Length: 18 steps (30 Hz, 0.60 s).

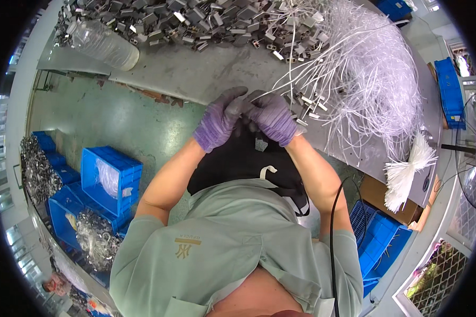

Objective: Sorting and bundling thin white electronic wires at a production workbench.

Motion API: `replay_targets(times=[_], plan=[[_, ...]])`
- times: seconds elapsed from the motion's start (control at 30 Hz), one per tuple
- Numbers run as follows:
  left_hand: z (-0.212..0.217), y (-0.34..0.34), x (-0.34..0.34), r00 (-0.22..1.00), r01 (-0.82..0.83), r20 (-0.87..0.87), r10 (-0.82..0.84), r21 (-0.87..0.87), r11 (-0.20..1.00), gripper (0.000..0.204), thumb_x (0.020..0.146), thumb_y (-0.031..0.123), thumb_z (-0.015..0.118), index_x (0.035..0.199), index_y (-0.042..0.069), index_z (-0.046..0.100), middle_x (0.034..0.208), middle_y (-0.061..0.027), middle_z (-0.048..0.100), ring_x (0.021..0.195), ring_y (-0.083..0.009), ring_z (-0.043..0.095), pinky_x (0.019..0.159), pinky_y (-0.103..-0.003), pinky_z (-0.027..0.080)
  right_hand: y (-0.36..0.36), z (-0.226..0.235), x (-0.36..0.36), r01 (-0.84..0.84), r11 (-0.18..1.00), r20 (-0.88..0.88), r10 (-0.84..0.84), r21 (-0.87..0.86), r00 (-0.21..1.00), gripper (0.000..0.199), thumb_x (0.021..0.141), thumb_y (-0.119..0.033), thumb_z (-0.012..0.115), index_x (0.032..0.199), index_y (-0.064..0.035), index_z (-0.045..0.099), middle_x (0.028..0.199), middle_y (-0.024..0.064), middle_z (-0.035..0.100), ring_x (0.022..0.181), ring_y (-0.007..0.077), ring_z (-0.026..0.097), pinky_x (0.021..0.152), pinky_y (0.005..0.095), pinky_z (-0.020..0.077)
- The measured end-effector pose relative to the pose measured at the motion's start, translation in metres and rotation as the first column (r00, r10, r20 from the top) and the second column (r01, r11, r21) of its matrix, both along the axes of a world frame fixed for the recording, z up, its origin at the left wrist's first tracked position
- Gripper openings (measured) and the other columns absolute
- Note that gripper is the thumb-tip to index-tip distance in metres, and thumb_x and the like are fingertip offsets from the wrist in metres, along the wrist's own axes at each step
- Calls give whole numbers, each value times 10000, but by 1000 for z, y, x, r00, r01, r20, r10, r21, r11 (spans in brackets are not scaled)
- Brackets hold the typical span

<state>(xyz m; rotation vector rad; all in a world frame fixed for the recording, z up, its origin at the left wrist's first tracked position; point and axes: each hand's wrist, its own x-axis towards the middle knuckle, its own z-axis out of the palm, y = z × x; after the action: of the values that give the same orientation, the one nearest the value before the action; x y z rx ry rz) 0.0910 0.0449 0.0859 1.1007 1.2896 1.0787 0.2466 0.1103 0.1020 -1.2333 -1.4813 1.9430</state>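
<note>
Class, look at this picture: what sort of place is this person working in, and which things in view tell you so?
Probably a small factory assembly bench. A heap of small metal parts and a mass of white plastic strands cover the grey worktable, blue crates stand on the floor, and both gloved hands meet over the bench.

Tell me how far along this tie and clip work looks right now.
Done: blue crates on the floor hold bagged and loose metal parts, possibly finished. In hand: the left hand and right hand, in purple gloves, meet at the table edge, pinching something too small to tell. Left: a big pile of metal clips and a heap of white plastic ties, so plenty remains.
</note>
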Motion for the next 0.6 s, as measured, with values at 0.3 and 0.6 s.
replay_targets(times=[0.3, 0.6], plan=[[-19, 134, 49, 875, 77, -483, 35, 209, 975, 513, 871, 391, 597, 1200, 2, 530, 969, -139, 646, 691, -172, 624, 576, -278, 508, 117, -22, 99, -27, 883, 609, -300, 468, 734, 388, 800, -335, 620, 992, 0, 656, 920, 221, 658, 873, 339, 643, 815, 376, 484], [-11, 181, 113, 978, 141, -161, -130, 59, 988, 322, 820, 123, 584, 1110, -17, 577, 767, -90, 651, 508, -135, 596, 433, -272, 472, 68, 12, 233, 541, 750, 267, -649, 380, 712, 425, 848, -277, 653, 1139, 25, 583, 753, 113, 643, 568, 123, 564, 489, 232, 442]])
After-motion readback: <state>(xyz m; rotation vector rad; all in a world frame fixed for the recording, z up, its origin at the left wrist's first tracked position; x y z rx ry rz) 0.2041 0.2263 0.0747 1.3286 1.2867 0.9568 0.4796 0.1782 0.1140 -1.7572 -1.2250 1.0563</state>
